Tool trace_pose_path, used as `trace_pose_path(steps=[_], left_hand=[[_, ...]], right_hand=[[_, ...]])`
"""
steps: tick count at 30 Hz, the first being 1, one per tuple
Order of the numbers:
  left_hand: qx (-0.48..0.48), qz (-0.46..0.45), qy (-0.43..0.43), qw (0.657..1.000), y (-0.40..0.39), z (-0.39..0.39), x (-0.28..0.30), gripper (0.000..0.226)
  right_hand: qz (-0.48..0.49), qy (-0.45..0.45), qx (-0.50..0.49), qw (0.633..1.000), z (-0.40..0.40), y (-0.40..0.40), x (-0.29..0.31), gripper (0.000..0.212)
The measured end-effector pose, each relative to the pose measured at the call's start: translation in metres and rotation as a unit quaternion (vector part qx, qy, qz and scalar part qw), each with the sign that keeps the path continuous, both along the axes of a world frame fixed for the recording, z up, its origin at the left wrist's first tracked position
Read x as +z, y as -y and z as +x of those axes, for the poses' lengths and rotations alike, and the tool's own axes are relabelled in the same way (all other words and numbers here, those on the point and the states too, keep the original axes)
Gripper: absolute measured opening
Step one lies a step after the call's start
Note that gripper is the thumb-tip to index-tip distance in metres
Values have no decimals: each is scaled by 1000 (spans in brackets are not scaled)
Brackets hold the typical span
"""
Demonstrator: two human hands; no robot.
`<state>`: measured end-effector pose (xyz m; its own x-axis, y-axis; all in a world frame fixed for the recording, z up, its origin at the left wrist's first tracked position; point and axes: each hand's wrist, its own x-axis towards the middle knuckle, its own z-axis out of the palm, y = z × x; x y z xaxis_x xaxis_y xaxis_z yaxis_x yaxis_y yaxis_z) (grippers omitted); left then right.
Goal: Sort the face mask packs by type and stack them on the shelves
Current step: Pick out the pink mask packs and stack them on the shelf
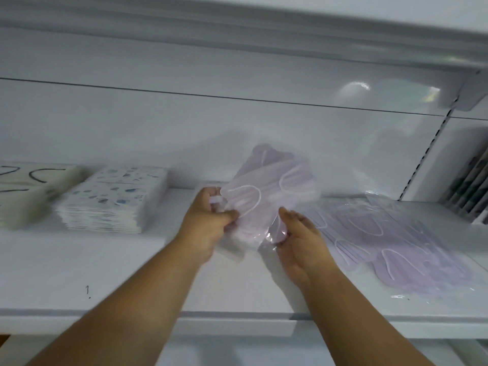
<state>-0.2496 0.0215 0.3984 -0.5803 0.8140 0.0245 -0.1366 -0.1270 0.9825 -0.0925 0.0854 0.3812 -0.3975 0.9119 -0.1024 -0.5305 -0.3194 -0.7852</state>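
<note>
Hands first: the left hand (211, 220) is curled around the near-left edge of a lilac pack (269, 191), thumb pinched over the plastic, while the right hand (298, 239) is laid against the pack's lower right corner with fingers mostly straight, more a steadying touch than a grip. Pretty sure the pack is being held up off the shelf (132, 281) and tilted so it can be squared up before being laid down. Whether the right thumb is hooked under the wrapper can't be told, since it's hidden by the plastic.

Just to the right, a loose lilac heap (390, 247) is spread flat on the same shelf, so that's probably where this one belongs, same colour, same white loops. It hasn't been tidied into a real stack yet.

Further left, a printed stack (116, 196) is squared off neatly, kept well apart from the lilac ones, which fits sorting by type. Beside it, a pale stack (29, 191) is cut off by the frame edge and blurred; only dark loop shapes can be made out. At the far right something is stood upright behind the upright (427, 159), too smeared to name.
</note>
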Motion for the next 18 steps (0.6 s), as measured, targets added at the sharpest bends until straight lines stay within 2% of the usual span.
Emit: trace_pose_path(steps=[3,6,8,10,11,13,15,18], left_hand=[[-97,-4,-107,990,13,-24,17,54],[-93,-46,-214,971,17,-43,28,48],[-64,-84,-331,938,16,-57,33,49],[-38,-80,-372,924,19,-65,36,55],[-25,-71,-368,927,21,-67,36,58],[-4,-38,-336,941,25,-65,25,64],[22,6,-273,962,27,-62,5,68],[42,17,-149,988,28,-63,-22,66]], right_hand=[[-19,-37,25,999,10,-23,11,60],[9,-69,39,997,13,-39,13,80],[44,-57,39,997,14,-44,11,58],[104,17,29,994,16,-47,6,30],[129,61,25,989,17,-49,3,25],[159,138,16,977,21,-51,-6,42],[187,213,18,959,27,-51,-14,61],[235,271,30,933,32,-54,-21,71]])
